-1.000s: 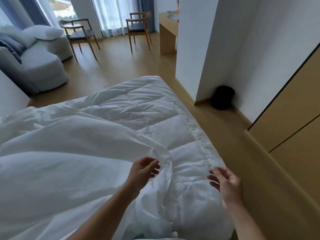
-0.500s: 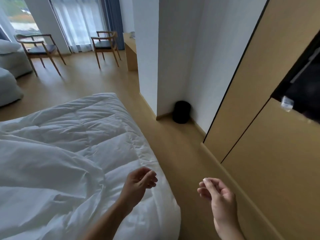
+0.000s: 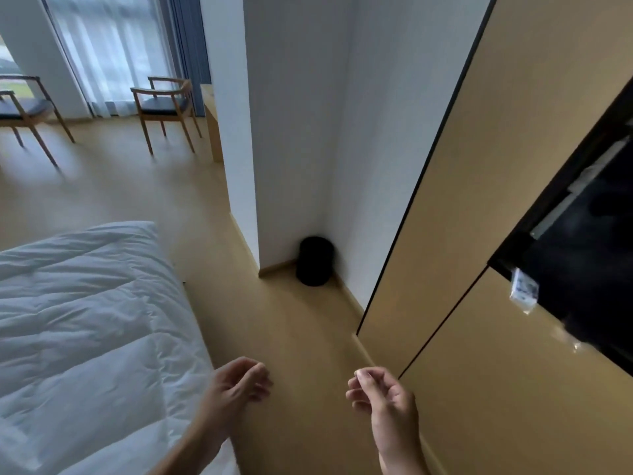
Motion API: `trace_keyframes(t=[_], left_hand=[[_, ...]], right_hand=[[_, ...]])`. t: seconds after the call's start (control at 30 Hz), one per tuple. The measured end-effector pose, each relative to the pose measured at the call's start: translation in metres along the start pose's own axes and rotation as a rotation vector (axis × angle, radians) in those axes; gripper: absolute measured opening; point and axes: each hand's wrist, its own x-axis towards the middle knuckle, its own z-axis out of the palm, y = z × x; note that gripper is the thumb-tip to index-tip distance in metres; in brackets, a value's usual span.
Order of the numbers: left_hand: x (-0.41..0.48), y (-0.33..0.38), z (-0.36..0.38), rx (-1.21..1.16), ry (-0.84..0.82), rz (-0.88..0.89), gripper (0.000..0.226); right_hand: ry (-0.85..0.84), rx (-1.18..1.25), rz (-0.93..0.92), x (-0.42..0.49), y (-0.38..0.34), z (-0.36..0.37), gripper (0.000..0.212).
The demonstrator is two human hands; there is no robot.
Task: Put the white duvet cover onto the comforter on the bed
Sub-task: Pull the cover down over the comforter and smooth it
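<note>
White quilted comforter (image 3: 85,320) covers the bed up to its right edge. Whether the smoother cloth at the near left is the duvet cover cannot be told. The left hand (image 3: 236,389) hangs over that right edge, fingers loosely curled, holding nothing. The right hand (image 3: 383,399), likewise curled and empty, is above the wooden floor (image 3: 291,354) beside the tan wardrobe (image 3: 513,389). 1 black bin (image 3: 314,260) stands in the wall corner.

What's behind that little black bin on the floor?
Behind the black bin two white walls meet in a corner, with a wooden skirting board along the floor. The bin hides the corner's lowest part, so anything tucked there cannot be seen.
</note>
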Motion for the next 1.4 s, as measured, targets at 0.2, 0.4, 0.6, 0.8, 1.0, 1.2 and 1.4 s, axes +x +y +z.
trace_keyframes(t=[0.2, 0.4, 0.6, 0.8, 1.0, 1.2, 1.4], left_hand=[[0.094, 0.049, 0.06, 0.066, 0.006, 0.136, 0.019], [0.167, 0.068, 0.066, 0.069, 0.212, 0.139, 0.018], [0.21, 0.083, 0.051, -0.042, 0.599, 0.108, 0.018], [0.252, 0.083, 0.027, -0.064, 0.82, 0.055, 0.019], [0.336, 0.091, -0.056, -0.146, 1.013, 0.044, 0.023], [0.429, 0.124, -0.159, -0.138, 1.001, 0.083, 0.022], [0.491, 0.151, -0.245, -0.207, 1.079, 0.077, 0.021]], right_hand=[[-0.013, 0.034, 0.028, 0.114, -0.027, -0.01, 0.02], [-0.25, -0.011, 0.052, 0.235, -0.034, 0.033, 0.023], [-0.526, -0.075, -0.002, 0.348, -0.064, 0.091, 0.027], [-0.696, -0.1, 0.084, 0.418, -0.067, 0.172, 0.025], [-0.806, -0.126, 0.128, 0.477, -0.064, 0.308, 0.02], [-0.914, -0.191, 0.095, 0.521, -0.081, 0.474, 0.017], [-1.016, -0.258, 0.067, 0.55, -0.083, 0.602, 0.018]])
